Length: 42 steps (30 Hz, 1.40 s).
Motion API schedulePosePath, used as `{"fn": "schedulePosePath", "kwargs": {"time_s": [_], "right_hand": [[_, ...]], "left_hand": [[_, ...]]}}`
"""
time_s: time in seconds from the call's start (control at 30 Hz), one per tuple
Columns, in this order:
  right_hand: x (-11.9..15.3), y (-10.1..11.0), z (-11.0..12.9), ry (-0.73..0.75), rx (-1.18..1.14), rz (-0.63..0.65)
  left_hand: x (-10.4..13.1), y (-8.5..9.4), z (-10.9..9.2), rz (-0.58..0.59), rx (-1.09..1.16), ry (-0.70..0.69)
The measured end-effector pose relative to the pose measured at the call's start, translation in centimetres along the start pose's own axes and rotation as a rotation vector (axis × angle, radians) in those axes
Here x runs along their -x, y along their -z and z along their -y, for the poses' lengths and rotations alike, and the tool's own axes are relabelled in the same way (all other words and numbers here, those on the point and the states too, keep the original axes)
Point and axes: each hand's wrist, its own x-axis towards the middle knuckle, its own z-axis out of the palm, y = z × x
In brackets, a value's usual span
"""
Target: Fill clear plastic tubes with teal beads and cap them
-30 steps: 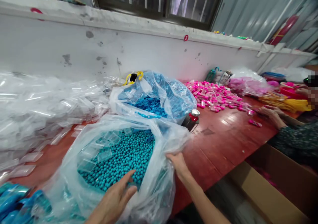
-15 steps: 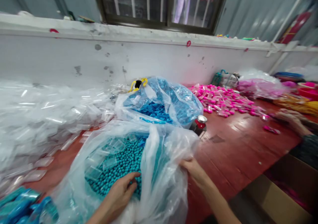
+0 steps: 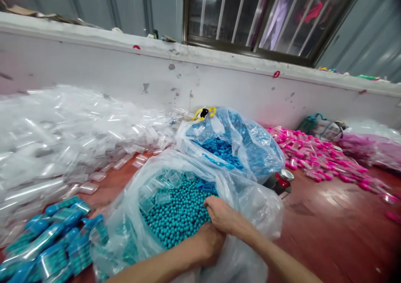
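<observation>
A clear plastic bag (image 3: 250, 205) stands wide-mouthed on the red table, filled with small teal beads (image 3: 180, 214). Several clear plastic cases (image 3: 163, 198) and a few blue pieces (image 3: 205, 185) lie on the beads. My right hand (image 3: 221, 214) is at the right side of the bag's mouth, fingers curled closed over the edge of the beads; what they hold is hidden. Just below it, my left hand (image 3: 210, 242) rests against the near rim of the bag. My right wrist crosses over its fingers and hides them.
Filled teal packs with blue caps (image 3: 59, 237) lie at front left. Behind them spreads a large heap of clear cases (image 3: 78, 132). A bag of blue parts (image 3: 232, 141), a silver-lidded jar (image 3: 285, 177) and a pile of pink packs (image 3: 316, 153) stand on the red table (image 3: 332, 233).
My left hand has moved right from over the beads to the bag's near rim. My right hand has come left from the bag's outer side. The bag's mouth shows wider; the view has turned left.
</observation>
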Motion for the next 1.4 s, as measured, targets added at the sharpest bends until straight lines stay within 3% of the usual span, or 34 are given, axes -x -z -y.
{"fn": "schedulePosePath", "kwargs": {"time_s": [0.1,0.2,0.3,0.4,0.57,0.7,0.83,1.0,1.07,1.17,1.27,1.4], "right_hand": [[-3.0,-2.1,-2.7,-0.158,0.138,-0.001],[-4.5,-2.6,-4.9,-0.255,0.173,-0.063],[-6.9,-2.7,-5.1,-0.326,0.158,-0.094],[-9.8,-3.2,-4.1,-0.395,0.105,-0.111],[-11.4,-4.2,-2.7,-0.318,0.014,-0.169],[-9.5,-4.0,-3.5,-0.154,-0.05,-0.105],[-7.0,-3.8,-4.4,-0.123,-0.024,-0.032],[-4.8,-3.6,-1.2,-0.176,0.138,-0.142],[-4.7,-3.6,0.8,-0.068,0.232,-0.141],[-5.4,-4.3,3.0,0.175,0.279,-0.019],[-6.4,-5.6,3.5,0.197,0.248,0.047],[-6.8,-6.1,2.4,0.136,0.199,0.026]], "left_hand": [[0.4,0.8,0.9,-0.045,-0.109,0.105],[1.8,2.6,3.5,-0.263,-0.149,0.362],[3.6,4.0,7.1,-0.421,-0.21,0.659],[5.0,4.4,10.1,-0.487,-0.242,0.756],[5.9,3.9,12.2,-0.45,-0.078,0.642],[6.2,3.1,12.2,-0.463,0.192,0.467],[6.2,2.6,11.4,-0.357,0.414,0.398],[6.9,3.0,10.8,-0.411,0.383,0.434],[7.3,3.4,10.8,-0.451,0.362,0.47],[7.7,3.3,10.7,-0.467,0.315,0.484],[7.8,2.4,10.4,-0.391,0.225,0.442],[7.9,1.3,10.4,-0.328,0.167,0.367]]}}
